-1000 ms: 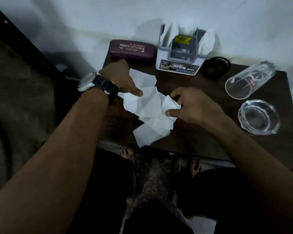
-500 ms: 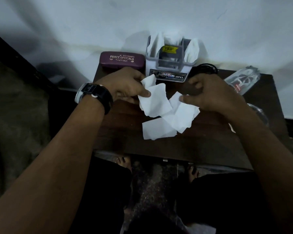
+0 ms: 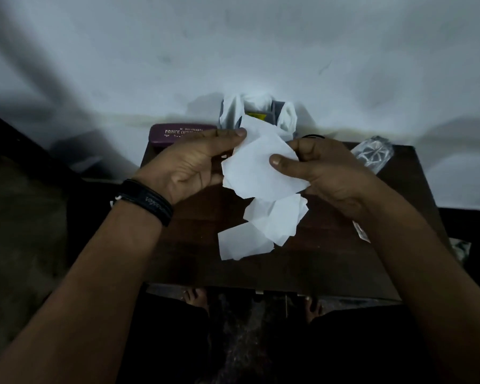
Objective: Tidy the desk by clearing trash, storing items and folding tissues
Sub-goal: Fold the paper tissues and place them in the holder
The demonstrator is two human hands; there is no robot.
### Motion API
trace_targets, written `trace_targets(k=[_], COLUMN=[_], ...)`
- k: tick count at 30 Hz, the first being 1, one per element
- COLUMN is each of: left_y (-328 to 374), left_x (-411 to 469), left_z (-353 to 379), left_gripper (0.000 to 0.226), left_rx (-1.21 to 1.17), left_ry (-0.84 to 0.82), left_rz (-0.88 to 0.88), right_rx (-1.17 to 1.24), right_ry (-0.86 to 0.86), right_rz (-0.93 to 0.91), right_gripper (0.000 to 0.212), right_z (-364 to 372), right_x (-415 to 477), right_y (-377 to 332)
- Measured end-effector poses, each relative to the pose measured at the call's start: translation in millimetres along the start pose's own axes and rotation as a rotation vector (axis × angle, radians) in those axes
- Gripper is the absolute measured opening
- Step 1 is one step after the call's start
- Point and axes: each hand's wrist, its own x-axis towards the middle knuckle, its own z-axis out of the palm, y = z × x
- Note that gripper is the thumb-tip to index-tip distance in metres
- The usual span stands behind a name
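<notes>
Nearest, the front edge of the desk [image 3: 194, 253] runs just above the person's bare feet [image 3: 194, 296]; the strip of dark wood behind that edge lies bare, so there is room to lay a sheet flat and crease it. On the wood sit two loose tissues [image 3: 272, 221], rumpled and overlapping, one corner reaching toward the front edge (a careless sweep could, I judge, push it off). Above them, off the wood, is the tissue [image 3: 257, 173] in work; the left hand [image 3: 191, 164] pinches its upper left corner between thumb and fingers; the right hand [image 3: 327, 167] grips its right side, thumb pressed on the face and fingers curled behind. Held by two sides it hangs open, likely to be pulled smooth before a fold; folding looks barely begun, none of the three sheets being neat. Beyond the hands, along the wall, stand a purple spectacle case [image 3: 175, 134] and a holder [image 3: 276, 108] stuffed with more tissues, both partly hidden. A clear glass [image 3: 374, 153] lies on its side toward the right rear corner, so wide moves that way risk rolling it.
</notes>
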Motion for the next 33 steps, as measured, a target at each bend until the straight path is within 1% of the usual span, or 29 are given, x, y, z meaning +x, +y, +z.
trace_targets(k=[2,6,8,10,12,14,15,17,19,22,24,27,30,33], left_y=[1,3,2,-1,-3,-5,-6,-8,-7,-5,-5,-5,-3,-3], left_x=[5,11,13,15,15,14,14,15,16,14,13,13,9,4], left_z=[5,12,17,21,24,27,28,30,31,32,32,30,32,34], left_gripper=[0.026,0.015,0.007,0.005,0.007,0.014,0.02,0.03,0.029,0.025,0.026,0.037,0.048,0.046], left_rx=[-0.066,-0.074,-0.064,-0.053,-0.016,0.018,0.031,0.063,0.095,0.077,0.082,0.118,0.174,0.229], left_ry=[0.025,0.058,0.076,0.085,0.058,0.026,0.011,-0.001,0.015,-0.016,-0.039,-0.058,-0.12,-0.141], left_rz=[0.002,0.027,0.044,0.06,0.046,0.023,0.02,0.009,0.013,0.021,0.031,0.004,-0.027,0.022], right_rx=[0.03,0.03,0.024,0.06,0.15,0.232,0.216,0.048,-0.071,-0.142,-0.177,-0.195,-0.235,-0.253], right_ry=[-0.004,0.03,-0.002,-0.067,-0.135,-0.148,-0.12,0.004,0.076,0.081,0.049,0.006,0.047,0.084], right_rz=[0.001,-0.03,-0.074,-0.145,-0.199,-0.203,-0.203,-0.216,-0.199,-0.174,-0.171,-0.148,-0.129,-0.124], right_gripper=[0.02,0.024,0.027,0.032,0.041,0.044,0.043,0.043,0.044,0.051,0.056,0.055,0.054,0.052], right_z=[-3,-14,-21,-26,-26,-26,-26,-27,-29,-31,-32,-30,-29,-29], right_x=[-1,-3,-5,-9,-12,-11,-9,-4,0,2,2,2,3,4], right_y=[0,0,-1,-3,-8,-9,-8,-4,0,2,0,-1,0,2])
